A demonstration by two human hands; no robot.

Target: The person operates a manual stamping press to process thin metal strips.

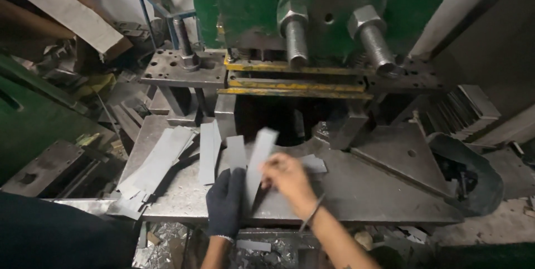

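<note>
Machinery dominates the view: a green press (312,7) with two large bolts stands over a steel work table (368,191). Loose grey metal strips (159,160) lie fanned on the table's left part. Over its front edge, the gloved left hand (225,202) and the bare right hand (287,177) together grip one tilted metal strip (259,155).

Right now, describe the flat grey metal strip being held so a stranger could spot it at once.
Start at the big green press machine and drop to the steel work table below it. Just before its dark opening, a gloved left hand and bare right hand meet on one flat grey metal strip. Unlike the strips lying flat at left, it is lifted and tilted.
</note>
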